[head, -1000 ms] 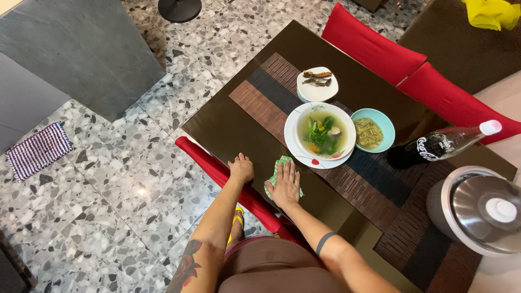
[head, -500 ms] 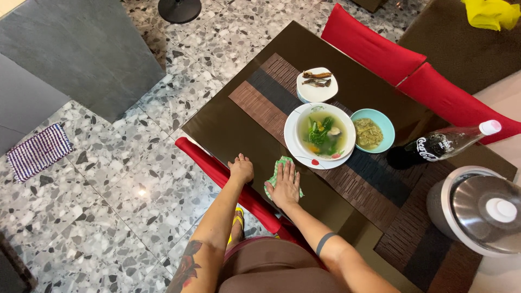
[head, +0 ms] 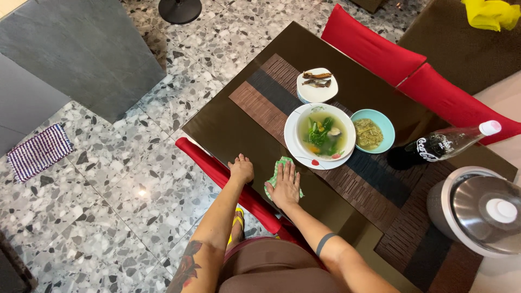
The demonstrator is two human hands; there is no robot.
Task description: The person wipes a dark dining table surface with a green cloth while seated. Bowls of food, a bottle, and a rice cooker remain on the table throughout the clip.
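Speckled terrazzo flooring (head: 135,163) surrounds a dark brown glass-topped table (head: 228,130) that carries a striped woven runner (head: 260,103) along its length. At the near edge of the table the right hand (head: 285,186) lies flat, fingers spread, pressing on a green cloth (head: 278,165) that shows just beyond and beside the fingers; the cloth sits on bare tabletop, just near of the big soup plate. The left hand (head: 241,169) rests to its left on the table edge, loosely curled and holding nothing. Just beyond the cloth stands a white bowl of vegetable soup (head: 324,133) on a wide white plate. To its right, touching the plate's rim, is a light blue bowl (head: 373,130) of yellowish food, and farther off a small white dish (head: 317,86) with dried fish. A dark soda bottle (head: 442,144) lies on its side at the right, and a rice cooker (head: 477,209) with a metal lid stands near it. Red chair cushions (head: 374,46) line the far side, with another red cushion (head: 217,168) below the hands. A striped mat (head: 38,151) lies on the floor at left.
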